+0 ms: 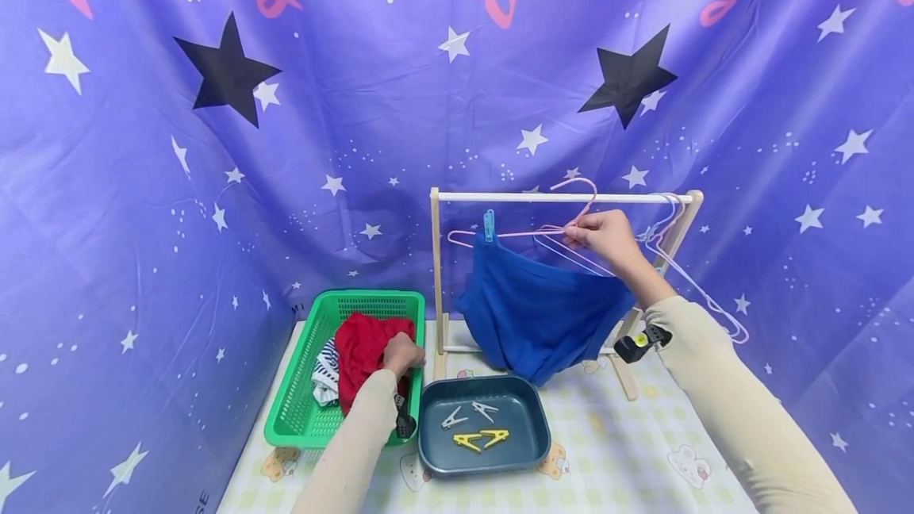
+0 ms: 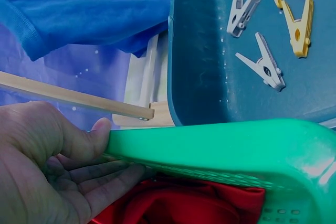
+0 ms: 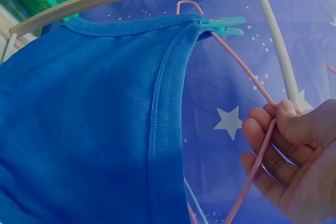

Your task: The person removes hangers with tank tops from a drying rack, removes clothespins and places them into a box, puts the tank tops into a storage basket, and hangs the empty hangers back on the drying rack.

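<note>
The blue garment (image 1: 543, 316), right of centre in the head view, hangs from a pink hanger (image 3: 240, 199) by a light-blue clothespin (image 1: 489, 226), its right end hidden. The right hand (image 1: 607, 235) pinches the hanger; the left hand (image 1: 403, 355) grips the green basket (image 2: 231, 142) by its rim. The step appears to be hanging up, the next move calling for hooking over the white rail (image 1: 493, 197).

The grip (image 3: 307, 163) pinches a pink hanger (image 3: 241, 66) bearing blue cloth (image 3: 100, 114).
</note>
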The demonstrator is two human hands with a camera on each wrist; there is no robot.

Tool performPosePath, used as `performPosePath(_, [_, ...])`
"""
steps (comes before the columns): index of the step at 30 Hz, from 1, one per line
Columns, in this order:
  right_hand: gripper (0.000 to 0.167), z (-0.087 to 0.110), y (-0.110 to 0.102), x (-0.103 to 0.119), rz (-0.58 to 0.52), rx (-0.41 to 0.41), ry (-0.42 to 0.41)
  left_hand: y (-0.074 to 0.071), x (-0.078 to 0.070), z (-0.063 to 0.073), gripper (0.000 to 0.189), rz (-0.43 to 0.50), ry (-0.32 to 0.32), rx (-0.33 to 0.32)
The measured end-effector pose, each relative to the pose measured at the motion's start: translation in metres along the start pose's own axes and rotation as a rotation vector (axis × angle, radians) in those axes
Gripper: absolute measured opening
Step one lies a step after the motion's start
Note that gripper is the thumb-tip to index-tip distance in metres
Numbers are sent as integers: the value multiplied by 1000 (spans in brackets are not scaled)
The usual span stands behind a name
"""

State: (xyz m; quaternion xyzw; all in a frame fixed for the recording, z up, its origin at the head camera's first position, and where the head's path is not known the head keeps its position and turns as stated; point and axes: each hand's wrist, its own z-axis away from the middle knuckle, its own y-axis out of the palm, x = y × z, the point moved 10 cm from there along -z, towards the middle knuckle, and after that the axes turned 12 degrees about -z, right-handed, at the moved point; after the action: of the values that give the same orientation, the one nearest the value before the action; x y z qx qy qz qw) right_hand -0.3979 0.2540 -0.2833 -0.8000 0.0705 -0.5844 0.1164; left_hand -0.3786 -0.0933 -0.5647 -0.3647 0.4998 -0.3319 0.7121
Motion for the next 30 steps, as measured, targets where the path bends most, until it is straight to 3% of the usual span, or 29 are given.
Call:
performPosePath(10, [27,16,-7,-20,12,38,12,0,0,-1,15,1,-4,12])
performPosePath(18, [27,22,8,-37,-97,97,45,-3,-2,1,19,24,-5,17])
performPosePath(30, [23,25,38,-47,-42,154,82,2,2,-3,19,11,-6,9])
